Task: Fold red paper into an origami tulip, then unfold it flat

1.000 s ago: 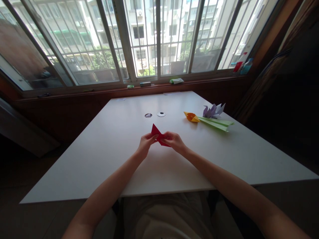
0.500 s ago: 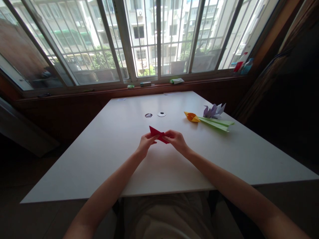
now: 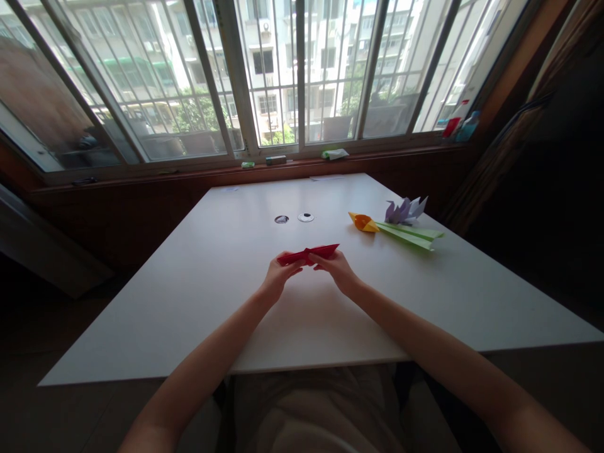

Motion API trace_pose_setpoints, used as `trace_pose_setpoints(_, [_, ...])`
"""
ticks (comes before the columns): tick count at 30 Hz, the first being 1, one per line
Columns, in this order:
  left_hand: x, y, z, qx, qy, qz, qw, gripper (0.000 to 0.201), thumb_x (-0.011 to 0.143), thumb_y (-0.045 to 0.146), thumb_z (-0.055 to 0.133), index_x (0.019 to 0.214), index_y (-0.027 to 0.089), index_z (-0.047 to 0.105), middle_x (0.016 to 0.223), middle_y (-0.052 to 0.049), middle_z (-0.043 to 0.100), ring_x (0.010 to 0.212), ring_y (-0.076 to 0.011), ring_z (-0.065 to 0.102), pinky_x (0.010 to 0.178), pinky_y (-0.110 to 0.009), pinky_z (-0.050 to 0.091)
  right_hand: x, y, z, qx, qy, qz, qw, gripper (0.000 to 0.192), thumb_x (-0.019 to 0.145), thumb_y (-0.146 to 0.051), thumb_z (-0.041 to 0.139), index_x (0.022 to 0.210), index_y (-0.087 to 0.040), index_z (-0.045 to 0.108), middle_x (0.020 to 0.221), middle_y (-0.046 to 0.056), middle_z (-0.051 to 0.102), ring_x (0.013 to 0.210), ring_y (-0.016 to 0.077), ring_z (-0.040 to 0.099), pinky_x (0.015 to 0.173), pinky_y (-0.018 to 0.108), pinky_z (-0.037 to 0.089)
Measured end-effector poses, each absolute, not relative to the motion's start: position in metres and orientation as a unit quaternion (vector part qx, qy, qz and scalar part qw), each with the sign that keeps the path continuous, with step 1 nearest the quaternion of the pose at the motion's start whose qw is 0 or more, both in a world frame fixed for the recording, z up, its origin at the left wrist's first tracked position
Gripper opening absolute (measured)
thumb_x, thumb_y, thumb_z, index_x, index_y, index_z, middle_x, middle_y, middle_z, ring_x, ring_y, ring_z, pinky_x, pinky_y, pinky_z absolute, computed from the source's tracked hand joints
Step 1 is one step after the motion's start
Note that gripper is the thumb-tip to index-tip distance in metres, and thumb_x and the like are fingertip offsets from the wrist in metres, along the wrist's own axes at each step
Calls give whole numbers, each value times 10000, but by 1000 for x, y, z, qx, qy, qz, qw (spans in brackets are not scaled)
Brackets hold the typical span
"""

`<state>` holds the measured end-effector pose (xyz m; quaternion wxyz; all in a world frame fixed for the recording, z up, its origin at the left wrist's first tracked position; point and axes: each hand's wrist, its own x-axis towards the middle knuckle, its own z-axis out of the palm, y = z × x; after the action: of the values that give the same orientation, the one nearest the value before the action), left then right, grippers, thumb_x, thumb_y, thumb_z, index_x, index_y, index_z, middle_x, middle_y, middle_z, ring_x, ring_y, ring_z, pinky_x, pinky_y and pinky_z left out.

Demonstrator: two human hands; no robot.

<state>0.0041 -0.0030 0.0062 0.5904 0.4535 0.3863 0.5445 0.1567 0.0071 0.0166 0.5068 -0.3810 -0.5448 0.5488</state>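
Paper, red and folded [image 3: 307,254], held just above the white table [image 3: 212,302] with the left hand [image 3: 278,278] and right hand [image 3: 336,269] each pinching an end, looks feather-light, thin and easily creased, so it is probably best gripped by fingertips along its folded edges.

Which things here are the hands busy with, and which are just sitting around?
In use:
left hand and right hand, both holding the red folded paper

Lying about:
orange paper flower
green paper stem
purple paper flower
bottles on the windowsill
white table
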Motion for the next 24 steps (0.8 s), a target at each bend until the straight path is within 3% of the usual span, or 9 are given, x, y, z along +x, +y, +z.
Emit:
trace_pose_setpoints(7, [6,-6,10,479,381,533,584,297,619,296,666,890,175,652,876,-71,658,862,-185,579,786,-314,412,156,9,17,-369,-550,536,523,221,551,-338,696,672,-156,659,628,16,628,611,136,555,578,278,438])
trace_pose_setpoints(15, [5,-1,1,463,399,557,563,224,565,263,707,760,159,671,746,-42,664,754,-156,582,764,-308,420,155,6,16,-359,-571,525,519,181,571,-294,693,688,-158,671,623,19,638,621,139,559,614,291,443])
trace_pose_setpoints(24, [6,-6,11,476,413,538,560,286,576,334,690,796,152,670,761,-73,668,742,-183,599,703,-314,421,156,5,16,-355,-568,514,536,206,589,-335,690,657,-142,670,573,21,617,551,127,537,545,279,437])
